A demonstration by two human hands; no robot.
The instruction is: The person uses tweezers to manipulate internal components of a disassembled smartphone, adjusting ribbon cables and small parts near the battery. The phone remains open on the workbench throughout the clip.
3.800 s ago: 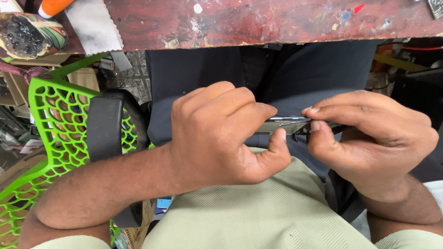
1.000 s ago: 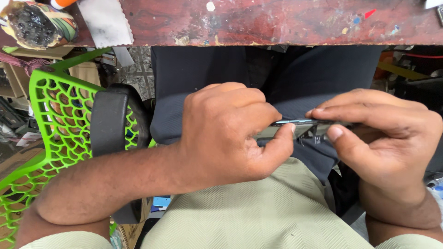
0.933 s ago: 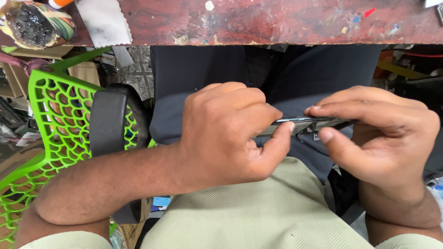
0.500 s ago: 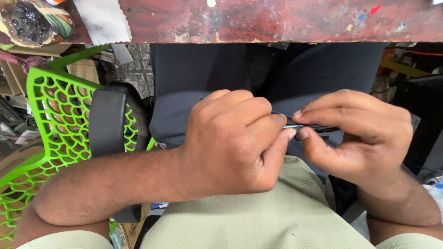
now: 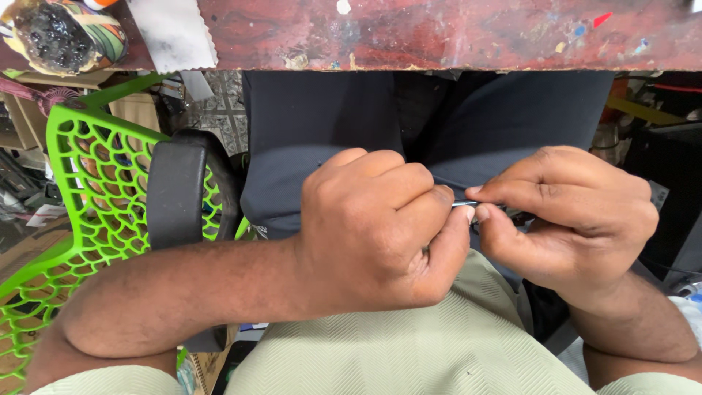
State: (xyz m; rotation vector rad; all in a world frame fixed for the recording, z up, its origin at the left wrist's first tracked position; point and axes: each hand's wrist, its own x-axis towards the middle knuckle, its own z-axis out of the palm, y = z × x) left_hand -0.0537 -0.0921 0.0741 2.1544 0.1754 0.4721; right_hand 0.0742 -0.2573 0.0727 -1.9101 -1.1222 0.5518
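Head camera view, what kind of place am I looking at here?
Probably a small workshop or craft bench: a paint-spattered wooden tabletop, a green plastic lattice chair, and cluttered boxes underneath. Both hands, left and right, pinch a thin metal piece.

A thin, shiny metal tool (image 5: 463, 204) glints between the left hand (image 5: 380, 227) and right hand (image 5: 570, 212). Far above, a worn wooden tabletop (image 5: 439, 33), reddish and rough, is flecked with paint. At left, a glossy green plastic lattice chair (image 5: 80, 190) and a matt black padded armrest (image 5: 175, 194). Near, pale green ribbed cloth (image 5: 409, 351); beyond, smooth dark fabric (image 5: 322, 124).
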